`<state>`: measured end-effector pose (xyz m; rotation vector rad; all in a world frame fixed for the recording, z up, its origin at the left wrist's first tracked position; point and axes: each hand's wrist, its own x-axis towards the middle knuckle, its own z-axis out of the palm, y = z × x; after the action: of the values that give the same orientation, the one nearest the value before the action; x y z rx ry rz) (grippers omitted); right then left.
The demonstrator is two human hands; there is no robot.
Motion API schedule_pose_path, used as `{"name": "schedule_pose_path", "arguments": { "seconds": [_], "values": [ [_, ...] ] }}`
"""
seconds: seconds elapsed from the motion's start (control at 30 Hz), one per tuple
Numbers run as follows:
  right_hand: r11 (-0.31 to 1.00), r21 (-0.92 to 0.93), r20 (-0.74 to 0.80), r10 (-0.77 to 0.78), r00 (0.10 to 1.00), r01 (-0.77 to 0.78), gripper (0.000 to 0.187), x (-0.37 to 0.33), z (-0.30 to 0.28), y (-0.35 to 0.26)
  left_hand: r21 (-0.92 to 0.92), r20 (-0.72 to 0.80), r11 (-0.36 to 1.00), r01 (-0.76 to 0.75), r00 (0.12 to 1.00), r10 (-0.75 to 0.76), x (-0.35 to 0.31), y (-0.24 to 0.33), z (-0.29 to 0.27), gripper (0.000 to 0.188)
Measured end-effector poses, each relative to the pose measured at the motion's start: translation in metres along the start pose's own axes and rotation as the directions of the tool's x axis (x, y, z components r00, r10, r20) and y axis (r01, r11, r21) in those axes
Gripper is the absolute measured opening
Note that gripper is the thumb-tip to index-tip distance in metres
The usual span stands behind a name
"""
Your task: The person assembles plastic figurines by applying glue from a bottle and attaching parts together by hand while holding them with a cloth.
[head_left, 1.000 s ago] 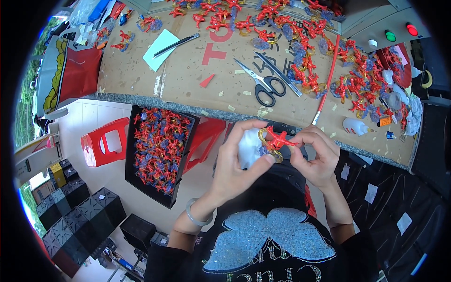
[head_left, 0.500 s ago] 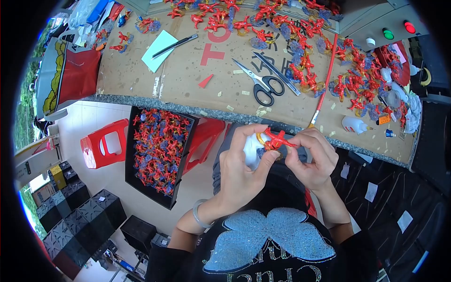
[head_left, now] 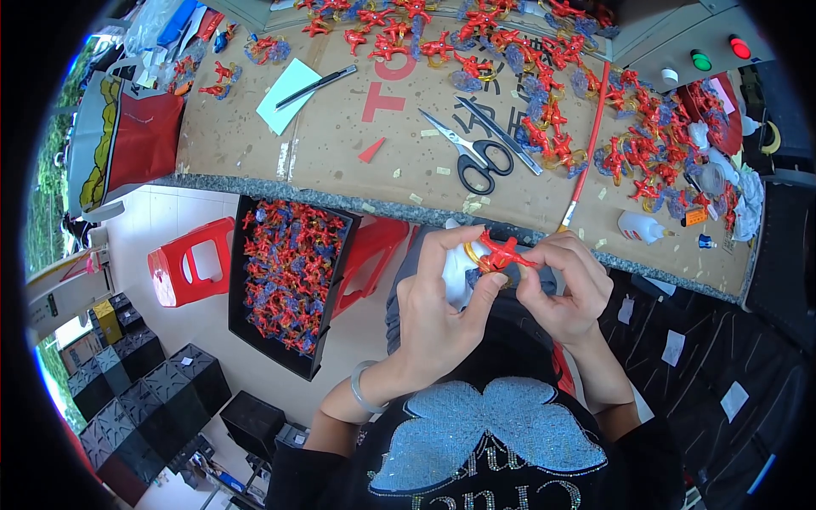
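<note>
A small red plastic figurine (head_left: 503, 252) with clear yellow and blue parts is held between my two hands, just off the bench's near edge. My left hand (head_left: 433, 319) grips its left side between thumb and forefinger, with a bunched white cloth or tissue (head_left: 456, 270) against the palm. At the figurine's right end, my right hand (head_left: 565, 289) pinches a thin red part with thumb and fingertips; its other fingers are curled. The fingers cover part of the figurine's underside.
Black-handled scissors (head_left: 478, 161), a metal-bladed cutter (head_left: 501, 134) and a red-handled brush (head_left: 588, 144) lie on the cardboard-covered bench (head_left: 340, 161). Many similar figurines (head_left: 646, 149) crowd its back and right. A white bottle (head_left: 642, 227) lies at right. A black tray (head_left: 319, 319) of figurines sits below left.
</note>
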<state>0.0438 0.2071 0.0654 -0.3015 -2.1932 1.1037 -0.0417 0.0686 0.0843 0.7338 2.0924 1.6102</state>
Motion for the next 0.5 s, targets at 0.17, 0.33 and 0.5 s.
{"name": "schedule_pose_path", "arguments": {
  "seconds": [0.17, 0.33, 0.5],
  "values": [
    [0.999, 0.016, 0.012, -0.028, 1.0, 0.028, 0.019, 0.002, -0.003, 0.0, 0.043, 0.005, 0.999, -0.025, 1.0, 0.024, 0.0, 0.004, -0.001, 0.043],
    [1.0, 0.0, 0.002, -0.024, 1.0, 0.024, 0.018, 0.001, 0.0, -0.003, 0.052, -0.005, 0.999, -0.009, 1.0, 0.009, 0.003, 0.008, 0.0, 0.04],
    [1.0, -0.023, -0.023, -0.02, 1.0, 0.019, 0.018, 0.001, 0.001, -0.005, 0.079, -0.004, 0.996, 0.031, 1.0, -0.03, 0.005, 0.013, 0.0, 0.037]
  ]
}}
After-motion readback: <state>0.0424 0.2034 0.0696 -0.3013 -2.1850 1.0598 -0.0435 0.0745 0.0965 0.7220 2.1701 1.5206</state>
